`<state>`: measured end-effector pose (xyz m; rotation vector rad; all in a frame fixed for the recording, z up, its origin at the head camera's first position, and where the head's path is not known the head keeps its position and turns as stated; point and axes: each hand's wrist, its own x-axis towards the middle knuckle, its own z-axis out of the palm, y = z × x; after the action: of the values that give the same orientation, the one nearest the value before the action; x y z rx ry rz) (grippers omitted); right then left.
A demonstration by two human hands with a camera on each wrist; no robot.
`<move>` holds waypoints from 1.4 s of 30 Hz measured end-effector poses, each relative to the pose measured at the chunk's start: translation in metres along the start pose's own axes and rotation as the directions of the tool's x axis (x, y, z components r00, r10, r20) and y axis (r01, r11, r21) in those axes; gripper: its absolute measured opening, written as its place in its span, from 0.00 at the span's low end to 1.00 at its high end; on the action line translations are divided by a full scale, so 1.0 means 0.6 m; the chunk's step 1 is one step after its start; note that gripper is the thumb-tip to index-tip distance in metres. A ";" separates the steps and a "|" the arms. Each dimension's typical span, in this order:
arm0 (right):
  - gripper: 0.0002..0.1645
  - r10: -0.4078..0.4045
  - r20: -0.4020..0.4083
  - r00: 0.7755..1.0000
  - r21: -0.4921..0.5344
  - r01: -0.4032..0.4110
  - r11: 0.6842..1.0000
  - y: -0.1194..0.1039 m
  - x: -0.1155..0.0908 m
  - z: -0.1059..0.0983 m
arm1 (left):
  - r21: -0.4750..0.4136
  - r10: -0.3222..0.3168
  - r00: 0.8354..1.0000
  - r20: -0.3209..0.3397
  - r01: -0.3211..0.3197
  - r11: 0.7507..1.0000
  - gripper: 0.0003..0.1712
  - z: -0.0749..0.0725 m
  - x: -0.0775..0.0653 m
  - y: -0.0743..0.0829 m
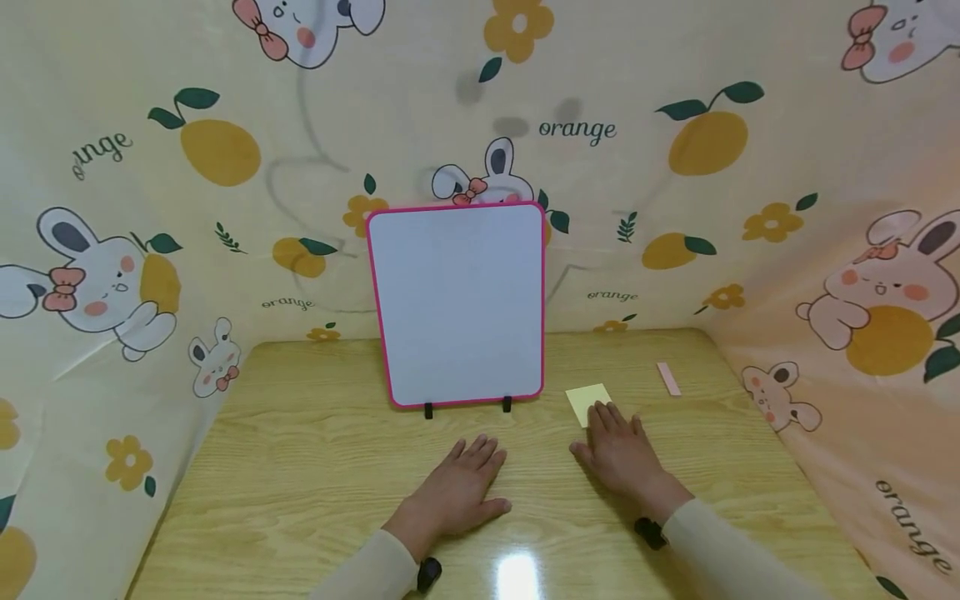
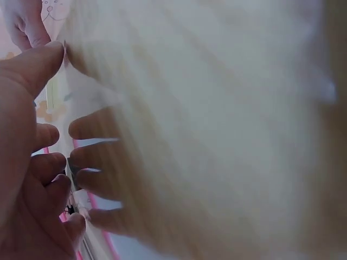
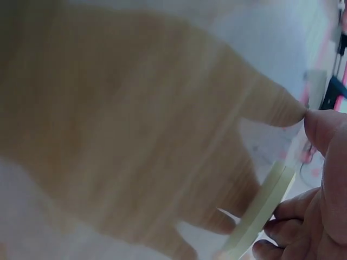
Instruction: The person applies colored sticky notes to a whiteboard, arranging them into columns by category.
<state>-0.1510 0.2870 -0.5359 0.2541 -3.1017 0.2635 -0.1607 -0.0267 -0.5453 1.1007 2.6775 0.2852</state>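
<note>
My left hand (image 1: 459, 492) lies palm down with fingers spread on the wood-grain table (image 1: 285, 467), holding nothing. In the left wrist view, its fingertips meet their own reflection in the glossy surface. My right hand (image 1: 622, 450) reaches farther forward, its extended fingers touching the near right corner of a pale yellow sticky note pad (image 1: 583, 402). The right wrist view shows this pad (image 3: 263, 211) edge on, as a thin stack at the fingertips. The right thumb (image 3: 324, 129) touches the table, apart from the pad.
A whiteboard (image 1: 461, 308) with a pink frame stands upright at the back middle, on small black feet (image 1: 429, 411). A narrow pink strip (image 1: 668, 379) lies at the back right. Printed cloth (image 1: 465, 108) with rabbits and oranges surrounds the table's back and sides.
</note>
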 end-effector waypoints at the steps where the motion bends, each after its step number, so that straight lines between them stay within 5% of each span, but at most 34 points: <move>1: 0.45 -0.010 -0.001 1.000 -0.002 0.010 1.000 -0.005 -0.002 0.000 | 0.006 -0.001 1.000 -0.003 0.001 1.000 0.46 0.000 0.002 0.000; 21: 0.45 -0.137 0.071 0.988 -0.005 0.138 0.990 -0.100 -0.014 0.018 | 0.083 0.064 0.997 -0.052 -0.059 0.995 0.51 -0.013 0.060 0.014; 33: 0.44 -0.208 0.076 0.975 -0.051 0.212 0.976 -0.139 -0.024 0.025 | 0.101 0.031 0.999 0.034 -0.034 0.994 0.57 -0.009 0.041 0.019; 42: 0.43 -0.270 0.085 0.959 -0.047 0.274 0.961 -0.159 -0.024 0.026 | 0.137 0.016 1.000 0.018 -0.019 0.990 0.57 -0.008 0.014 0.003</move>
<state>-0.1215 0.1939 -0.5358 0.6979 -3.0909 0.1596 -0.1666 -0.0201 -0.5415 1.1599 2.7081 0.0958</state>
